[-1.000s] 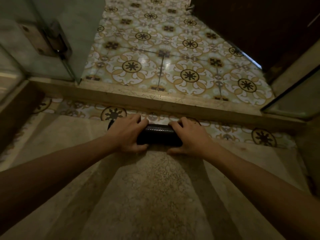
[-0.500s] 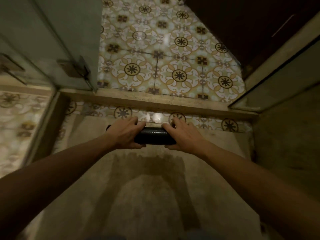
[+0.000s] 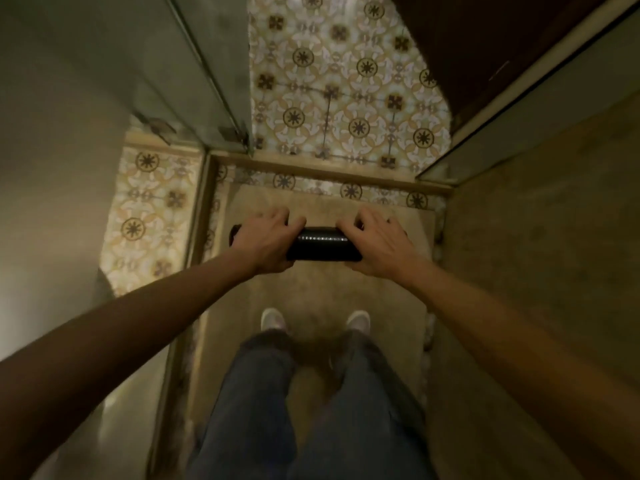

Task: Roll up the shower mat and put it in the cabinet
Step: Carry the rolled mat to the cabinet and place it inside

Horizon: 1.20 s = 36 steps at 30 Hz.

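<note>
The shower mat (image 3: 323,244) is rolled into a tight black cylinder, held level and crosswise in front of me above the shower floor. My left hand (image 3: 265,242) grips its left part, with the roll's left end showing beyond my knuckles. My right hand (image 3: 379,245) grips its right part and hides that end. Only the middle stretch of the roll is bare, with a shiny dotted line along it. No cabinet that I can identify is in view.
I stand on the beige shower floor (image 3: 311,289), my jeans and pale shoes (image 3: 272,320) below. A stone curb (image 3: 311,168) crosses ahead, with patterned floor tiles (image 3: 346,98) beyond. Glass panels (image 3: 207,64) flank the opening; a dark wooden door (image 3: 485,39) is far right.
The roll has come up off the floor in both hands. The view has risen and tipped down, so my legs and shoes now show.
</note>
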Motion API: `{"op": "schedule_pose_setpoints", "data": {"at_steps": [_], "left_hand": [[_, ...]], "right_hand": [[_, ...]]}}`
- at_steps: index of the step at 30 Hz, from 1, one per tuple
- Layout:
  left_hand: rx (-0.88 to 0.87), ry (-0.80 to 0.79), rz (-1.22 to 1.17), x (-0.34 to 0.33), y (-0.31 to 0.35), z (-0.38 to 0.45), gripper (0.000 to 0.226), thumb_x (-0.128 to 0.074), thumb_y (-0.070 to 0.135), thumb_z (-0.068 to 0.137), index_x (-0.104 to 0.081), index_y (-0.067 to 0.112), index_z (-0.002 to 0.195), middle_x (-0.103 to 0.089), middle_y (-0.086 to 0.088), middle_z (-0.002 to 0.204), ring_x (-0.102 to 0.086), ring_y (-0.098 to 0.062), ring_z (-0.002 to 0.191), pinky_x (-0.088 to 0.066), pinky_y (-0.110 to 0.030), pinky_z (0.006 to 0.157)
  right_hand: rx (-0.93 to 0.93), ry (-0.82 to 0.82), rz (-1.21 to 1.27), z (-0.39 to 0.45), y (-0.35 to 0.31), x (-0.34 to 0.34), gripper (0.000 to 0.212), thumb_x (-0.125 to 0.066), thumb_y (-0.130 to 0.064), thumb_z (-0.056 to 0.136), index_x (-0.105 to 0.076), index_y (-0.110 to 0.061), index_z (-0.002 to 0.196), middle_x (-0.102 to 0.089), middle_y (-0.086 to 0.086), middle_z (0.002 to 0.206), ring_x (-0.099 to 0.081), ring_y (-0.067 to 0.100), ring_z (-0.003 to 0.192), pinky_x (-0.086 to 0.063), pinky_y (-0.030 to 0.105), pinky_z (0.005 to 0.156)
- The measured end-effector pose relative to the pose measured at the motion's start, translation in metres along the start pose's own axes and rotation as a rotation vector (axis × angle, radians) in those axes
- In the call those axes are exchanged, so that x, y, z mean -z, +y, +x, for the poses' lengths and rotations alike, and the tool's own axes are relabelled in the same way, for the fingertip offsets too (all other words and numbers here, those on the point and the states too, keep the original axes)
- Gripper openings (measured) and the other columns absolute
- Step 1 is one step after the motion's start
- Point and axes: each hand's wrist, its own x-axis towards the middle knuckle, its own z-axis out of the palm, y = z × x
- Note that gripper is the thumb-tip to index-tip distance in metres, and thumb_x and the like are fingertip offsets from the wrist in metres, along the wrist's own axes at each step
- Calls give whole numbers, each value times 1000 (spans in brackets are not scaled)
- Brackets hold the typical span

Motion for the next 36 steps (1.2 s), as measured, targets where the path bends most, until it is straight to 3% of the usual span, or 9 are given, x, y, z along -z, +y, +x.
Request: {"op": "schedule_pose_setpoints", "data": {"at_steps": [4,9,20,27,32,36], "left_hand": [[-21,38,54,51,19,-61,66,-74,47,70,-42,17,120,-53,-15,102,-55,-33,83,-33,-37,62],[29,40,45,86,28,-108,66,-74,46,72,-43,18,124,-53,-14,108,-56,-33,91,-45,-41,71],[30,136,52,128,9,-153,67,-72,48,70,-43,21,124,-51,-10,110,-53,-30,94,-43,-39,72],[-32,197,88,160,-9,-144,65,-81,43,60,-54,16,113,-56,-12,96,-56,-32,80,-41,-35,61],[-63,166,134,191,-19,-104,67,-76,47,64,-49,18,118,-55,-11,102,-57,-32,88,-46,-38,67],[-76,151,153,212,-31,-56,66,-80,45,60,-51,17,112,-57,-11,99,-59,-31,85,-41,-35,57]], "right_hand": [[-32,55,8,-59,-35,35,66,-72,-44,82,-40,-30,138,-46,10,117,-48,31,107,-47,49,83],[-50,101,0,-88,-70,64,68,-74,-43,80,-42,-29,139,-47,9,116,-49,31,105,-44,47,80],[-22,168,-64,-106,-107,118,69,-74,-43,78,-42,-31,137,-47,7,118,-50,29,105,-40,43,78],[-60,218,-96,-101,-105,147,72,-75,-45,76,-40,-31,138,-48,6,118,-51,28,102,-44,43,78],[-95,244,-62,-83,-80,167,68,-73,-44,77,-42,-30,136,-48,5,116,-51,28,103,-46,44,79],[-112,243,-37,-51,-44,185,66,-74,-46,76,-43,-30,132,-47,5,113,-52,29,102,-47,44,80]]}}
